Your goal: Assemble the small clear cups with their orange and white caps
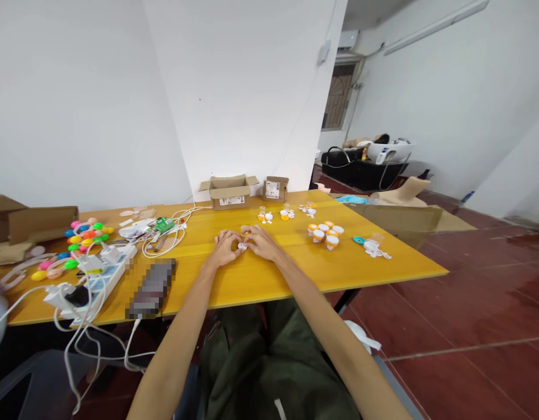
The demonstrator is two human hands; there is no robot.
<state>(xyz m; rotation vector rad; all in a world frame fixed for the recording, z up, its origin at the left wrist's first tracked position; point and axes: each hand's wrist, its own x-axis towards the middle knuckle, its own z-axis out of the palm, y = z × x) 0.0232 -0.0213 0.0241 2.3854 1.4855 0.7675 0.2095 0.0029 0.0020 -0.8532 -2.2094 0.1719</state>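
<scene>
My left hand point(226, 249) and my right hand point(261, 242) meet over the middle of the table, fingers closed around a small white plastic part point(242, 246). Its exact kind is too small to make out. Beyond my hands lie groups of small parts: white and orange pieces point(265, 217), more white pieces point(287, 214) and a third group point(310, 212). To the right of my right hand stands a cluster of small clear cups with white and orange lids point(325, 232). Farther right are a teal ring point(359, 240) and loose white pieces point(374, 251).
Two cardboard boxes, an open one point(230, 192) and a smaller one point(276, 189), stand against the wall. At left are a phone point(151, 289), a power strip point(107, 277) with tangled white cables, colourful balls point(88, 234) and a large carton point(42, 224). The wooden table point(383, 277) ends at right.
</scene>
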